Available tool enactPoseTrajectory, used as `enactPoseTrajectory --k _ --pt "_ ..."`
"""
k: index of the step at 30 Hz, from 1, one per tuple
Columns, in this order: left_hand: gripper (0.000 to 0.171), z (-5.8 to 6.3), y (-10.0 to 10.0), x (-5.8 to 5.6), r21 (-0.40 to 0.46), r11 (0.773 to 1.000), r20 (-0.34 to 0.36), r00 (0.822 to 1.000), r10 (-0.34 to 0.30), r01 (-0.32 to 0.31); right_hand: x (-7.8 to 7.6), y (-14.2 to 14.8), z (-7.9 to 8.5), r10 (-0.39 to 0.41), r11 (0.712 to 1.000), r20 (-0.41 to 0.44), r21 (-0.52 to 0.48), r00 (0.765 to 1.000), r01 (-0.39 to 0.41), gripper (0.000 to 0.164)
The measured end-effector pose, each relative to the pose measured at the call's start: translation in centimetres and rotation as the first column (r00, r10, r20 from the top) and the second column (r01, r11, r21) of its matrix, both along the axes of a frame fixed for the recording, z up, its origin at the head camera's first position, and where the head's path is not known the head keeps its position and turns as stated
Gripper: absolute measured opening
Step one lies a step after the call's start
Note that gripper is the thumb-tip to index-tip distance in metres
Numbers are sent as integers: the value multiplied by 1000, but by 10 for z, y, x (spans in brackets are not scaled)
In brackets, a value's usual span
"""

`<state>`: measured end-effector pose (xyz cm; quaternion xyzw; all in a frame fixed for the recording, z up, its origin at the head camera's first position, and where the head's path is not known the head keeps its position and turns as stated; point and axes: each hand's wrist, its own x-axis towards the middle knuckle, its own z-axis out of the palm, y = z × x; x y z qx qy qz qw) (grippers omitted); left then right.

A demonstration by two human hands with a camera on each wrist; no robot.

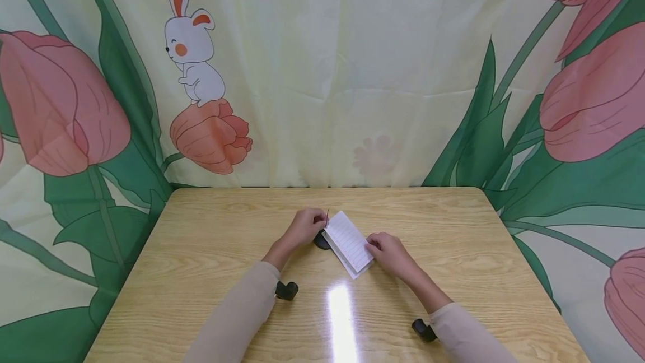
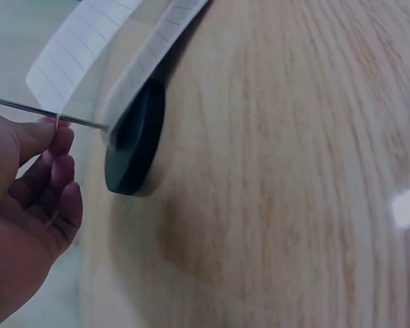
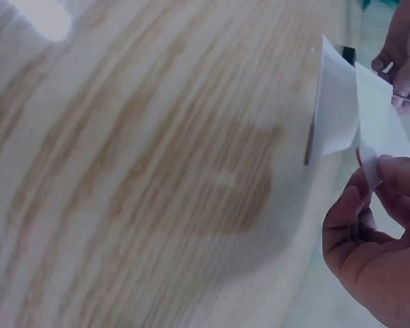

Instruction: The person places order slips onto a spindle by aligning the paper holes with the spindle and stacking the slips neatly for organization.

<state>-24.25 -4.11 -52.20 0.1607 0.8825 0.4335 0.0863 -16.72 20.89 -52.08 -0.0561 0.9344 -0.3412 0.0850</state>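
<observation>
A thin metal spike (image 2: pixel 82 121) rises from a round black base (image 2: pixel 138 154), forming a paper spike holder near the middle of the table. One lined paper sheet (image 2: pixel 68 58) meets the spike partway up, while another lined sheet (image 2: pixel 133 82) lies lower, against the base. My left hand (image 1: pixel 304 227) pinches the upper sheet's corner between thumb and forefinger, right beside the spike. At the opposite end, my right hand (image 1: pixel 390 251) pinches the same upper sheet (image 3: pixel 379 116) by its edge. The lower sheet (image 3: pixel 336 102) stands apart beneath it in the right wrist view.
The wooden table (image 1: pixel 211 240) ends at a back edge against a curtain (image 1: pixel 388 71) printed with tulips and a rabbit. Black wrist devices (image 1: pixel 287 291) stick out from both sleeves. A bright light reflection (image 1: pixel 342 318) lies on the tabletop in front.
</observation>
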Motion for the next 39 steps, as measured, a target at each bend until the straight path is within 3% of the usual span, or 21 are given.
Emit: enactPoseTrajectory --k 9,18,39 --pt "9 -14 0 2 -11 1000 -11 1000 -2 2 3 -7 -6 -18 1000 11 -16 1000 18 8" --pt "8 -22 3 4 -18 1000 -14 1000 -1 1 5 -11 -14 -12 998 -16 68 1000 13 11" --pt "7 -27 8 6 -12 999 -59 998 39 -40 5 -11 -16 11 994 -49 107 999 -6 16"
